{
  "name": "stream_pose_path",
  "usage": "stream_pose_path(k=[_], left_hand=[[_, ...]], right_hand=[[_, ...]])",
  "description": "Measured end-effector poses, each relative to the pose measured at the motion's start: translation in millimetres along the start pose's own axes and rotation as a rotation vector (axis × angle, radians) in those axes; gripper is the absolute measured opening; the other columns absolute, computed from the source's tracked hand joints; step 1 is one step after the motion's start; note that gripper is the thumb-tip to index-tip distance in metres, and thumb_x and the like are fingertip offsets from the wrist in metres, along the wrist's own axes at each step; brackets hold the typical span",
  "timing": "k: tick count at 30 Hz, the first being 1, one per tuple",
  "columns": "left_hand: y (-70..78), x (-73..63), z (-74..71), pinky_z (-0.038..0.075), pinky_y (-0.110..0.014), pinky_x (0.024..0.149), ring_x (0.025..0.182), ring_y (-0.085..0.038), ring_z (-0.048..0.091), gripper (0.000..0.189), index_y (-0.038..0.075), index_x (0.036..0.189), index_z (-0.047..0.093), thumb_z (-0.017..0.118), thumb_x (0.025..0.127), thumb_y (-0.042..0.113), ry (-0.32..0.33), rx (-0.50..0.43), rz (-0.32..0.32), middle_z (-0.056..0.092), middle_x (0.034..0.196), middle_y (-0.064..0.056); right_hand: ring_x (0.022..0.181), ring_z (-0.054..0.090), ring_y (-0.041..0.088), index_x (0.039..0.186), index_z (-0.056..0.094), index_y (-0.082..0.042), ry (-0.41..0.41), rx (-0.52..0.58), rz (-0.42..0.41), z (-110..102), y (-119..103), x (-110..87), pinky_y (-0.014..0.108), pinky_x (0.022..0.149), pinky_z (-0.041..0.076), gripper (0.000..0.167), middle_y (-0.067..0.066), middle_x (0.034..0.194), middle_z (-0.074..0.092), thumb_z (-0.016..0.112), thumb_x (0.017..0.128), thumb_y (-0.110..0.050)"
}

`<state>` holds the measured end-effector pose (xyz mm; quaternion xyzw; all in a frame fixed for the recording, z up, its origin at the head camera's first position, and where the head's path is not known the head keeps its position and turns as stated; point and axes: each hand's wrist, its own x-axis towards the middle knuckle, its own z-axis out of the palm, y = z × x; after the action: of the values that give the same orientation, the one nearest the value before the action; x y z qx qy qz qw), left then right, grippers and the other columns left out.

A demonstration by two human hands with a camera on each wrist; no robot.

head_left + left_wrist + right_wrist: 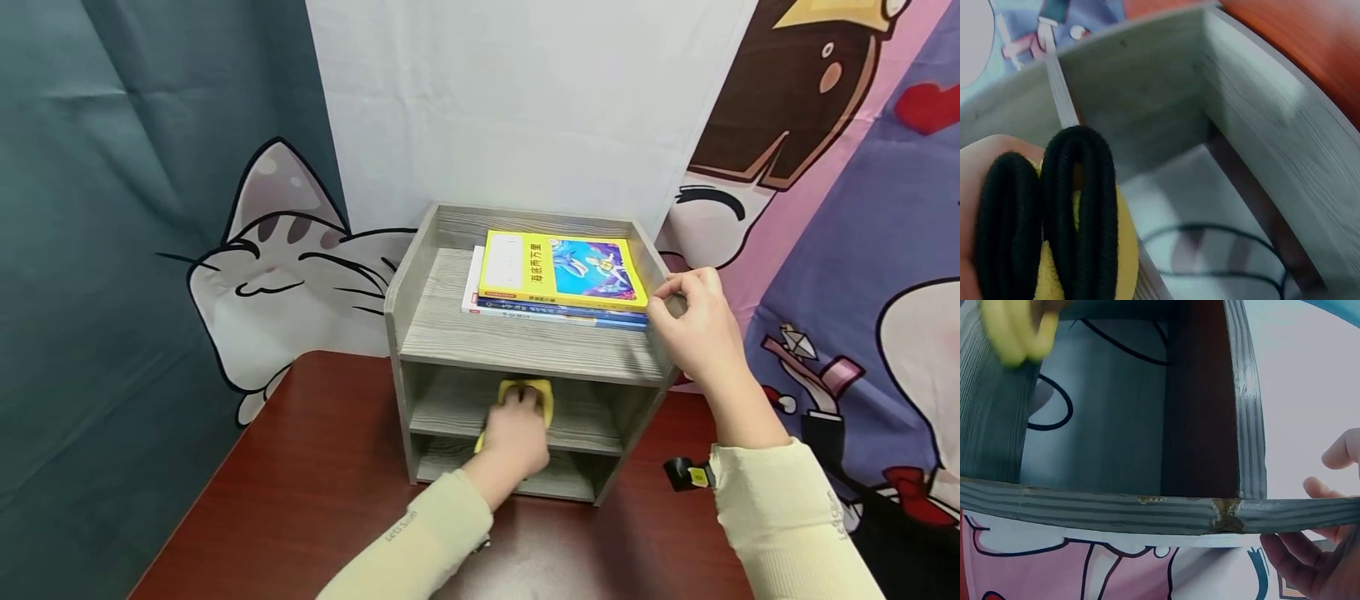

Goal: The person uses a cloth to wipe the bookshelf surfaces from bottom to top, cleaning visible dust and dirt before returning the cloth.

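My left hand [517,442] reaches into the middle compartment of a small grey wood-grain shelf [450,327] and grips a yellow cloth [547,400]. Thick black edging on the folded cloth [1082,212] shows in the left wrist view, close over the edge of a shelf board. At the upper right of the unit, my right hand [697,325] holds the side panel [1197,515]. Its thumb and fingers lie on both sides of that panel in the right wrist view. The cloth, blurred, also appears at that view's upper left.
Several books lie stacked on the top board, a yellow book [562,271] with a sea picture uppermost. The unit stands on a reddish-brown table [300,500] against a white curtain [525,100] with cartoon prints. A black strap [681,473] sits beside the right sleeve.
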<state>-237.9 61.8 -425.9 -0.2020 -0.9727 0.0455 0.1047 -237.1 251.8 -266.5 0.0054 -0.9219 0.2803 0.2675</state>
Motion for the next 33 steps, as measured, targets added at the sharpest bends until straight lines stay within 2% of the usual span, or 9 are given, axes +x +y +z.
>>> stream_pose_path(k=[8,12,16,21,25,26,29,31,33], left_hand=[[-66.2,-23.1,0.9,0.047,-0.039,0.06,0.108,-0.031,0.048,0.05,0.01,0.114,0.063,0.065,0.067,0.027,0.036,0.0,-0.042,0.051,0.123,-0.006],[-87.1,-30.7,2.7,0.049,-0.039,0.062,0.109,-0.034,0.048,0.046,0.01,0.113,0.065,0.065,0.07,0.027,0.037,0.057,-0.051,0.051,0.122,-0.006],[-89.0,-34.5,3.4,0.05,-0.037,0.059,0.102,-0.033,0.051,0.039,0.008,0.106,0.067,0.065,0.072,0.026,0.061,0.098,-0.037,0.053,0.116,-0.008],[-75.6,-34.0,1.9,0.047,-0.033,0.051,0.093,-0.03,0.052,0.033,0.008,0.098,0.067,0.066,0.071,0.026,0.113,0.105,-0.043,0.054,0.108,-0.008],[-64.9,-32.4,-3.0,0.046,-0.033,0.052,0.09,-0.028,0.052,0.036,0.007,0.099,0.067,0.067,0.069,0.027,0.147,0.085,-0.002,0.055,0.105,-0.008],[-64.4,-32.5,-3.8,0.046,-0.033,0.054,0.09,-0.028,0.051,0.038,0.007,0.1,0.066,0.067,0.068,0.028,0.145,0.082,0.006,0.055,0.105,-0.007],[-70.8,-34.2,-4.8,0.045,-0.04,0.074,0.095,-0.028,0.051,0.044,0.009,0.107,0.065,0.067,0.069,0.031,0.116,0.122,0.016,0.056,0.105,-0.006],[-80.4,-35.8,-4.0,0.036,-0.047,0.087,0.102,-0.027,0.049,0.046,0.011,0.111,0.064,0.066,0.07,0.033,0.094,0.178,-0.005,0.057,0.107,-0.004],[-90.4,-37.1,-3.4,0.027,-0.05,0.093,0.106,-0.025,0.047,0.044,0.013,0.111,0.064,0.065,0.072,0.034,0.075,0.229,-0.019,0.057,0.106,-0.002]], right_hand=[[0.1,0.044,0.031,0.094,0.057,-0.004,-0.005,-0.008,0.01,-3.8,1.0,-1.1,0.042,0.076,0.034,0.023,0.012,0.121,0.042,0.048,0.087,-0.024],[0.1,0.044,0.033,0.094,0.057,-0.004,-0.002,-0.02,0.018,-7.7,1.0,-2.1,0.045,0.077,0.034,0.024,0.012,0.121,0.042,0.047,0.087,-0.024],[0.1,0.044,0.033,0.094,0.057,-0.003,0.005,-0.024,0.011,-8.9,1.0,-2.3,0.043,0.076,0.032,0.024,0.012,0.121,0.042,0.048,0.086,-0.024],[0.099,0.045,0.033,0.093,0.058,-0.002,0.018,-0.034,0.006,-9.4,0.9,-3.5,0.042,0.074,0.032,0.024,0.013,0.117,0.042,0.05,0.086,-0.023],[0.099,0.044,0.034,0.094,0.058,-0.002,0.023,-0.035,0.014,-9.3,0.7,-4.7,0.044,0.075,0.032,0.024,0.014,0.116,0.041,0.05,0.086,-0.023],[0.099,0.044,0.034,0.094,0.058,-0.002,0.018,-0.033,0.017,-8.7,0.5,-4.9,0.044,0.075,0.032,0.024,0.014,0.117,0.04,0.049,0.086,-0.023],[0.1,0.043,0.035,0.095,0.058,-0.002,-0.004,-0.024,0.018,-5.3,-0.8,-4.4,0.046,0.076,0.033,0.025,0.015,0.119,0.04,0.05,0.086,-0.024],[0.099,0.044,0.035,0.096,0.058,-0.002,-0.011,-0.022,0.013,-3.1,-1.8,-3.5,0.046,0.076,0.033,0.025,0.015,0.12,0.04,0.05,0.086,-0.024],[0.099,0.044,0.035,0.096,0.058,-0.002,-0.013,-0.019,0.005,-1.8,-2.8,-2.5,0.046,0.075,0.033,0.025,0.015,0.12,0.04,0.051,0.086,-0.023]])
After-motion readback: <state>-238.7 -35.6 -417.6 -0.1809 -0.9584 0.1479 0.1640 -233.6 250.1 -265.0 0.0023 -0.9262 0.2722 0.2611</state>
